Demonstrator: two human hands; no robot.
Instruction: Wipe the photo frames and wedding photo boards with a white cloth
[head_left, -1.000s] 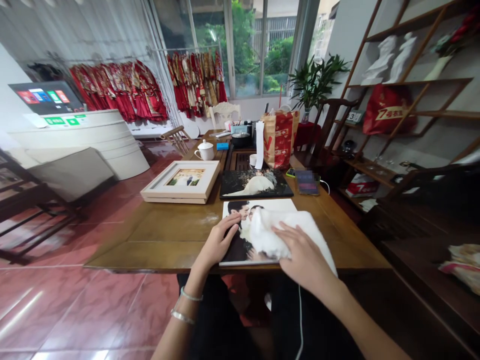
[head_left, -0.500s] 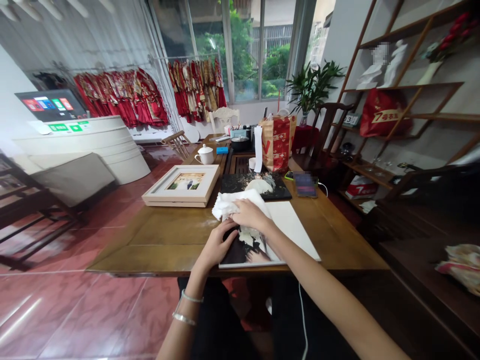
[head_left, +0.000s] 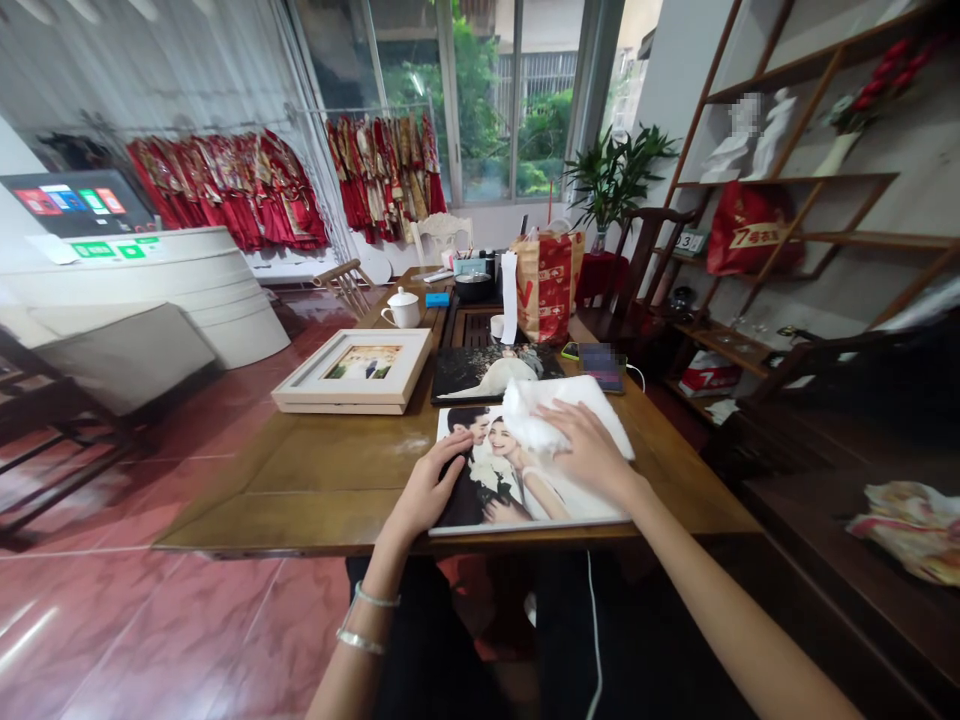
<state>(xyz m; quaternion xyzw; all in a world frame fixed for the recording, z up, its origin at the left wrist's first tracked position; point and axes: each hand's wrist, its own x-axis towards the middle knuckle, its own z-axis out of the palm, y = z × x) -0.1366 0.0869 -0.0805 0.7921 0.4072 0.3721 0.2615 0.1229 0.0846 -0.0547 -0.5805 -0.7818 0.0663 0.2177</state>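
Observation:
A wedding photo panel lies flat by the table's near edge, a couple printed on a white and black ground. My left hand rests on the panel's left part, its fingers stretched out and holding nothing. On the right part, my right hand presses down a bunched white cloth, which hides the panel's upper right. Just behind lies a second, dark photo panel with a white dress on it. Left of that sits a pale wooden picture frame around a small photo.
The wooden table also bears a white lidded cup, a blue box, a red and tan paper bag and a phone on a white cable. Shelves stand at the right.
My right hand has swept the white cloth rightward across the panel, uncovering the couple's faces. The left hand stays on the panel's left side. The view has shifted slightly.

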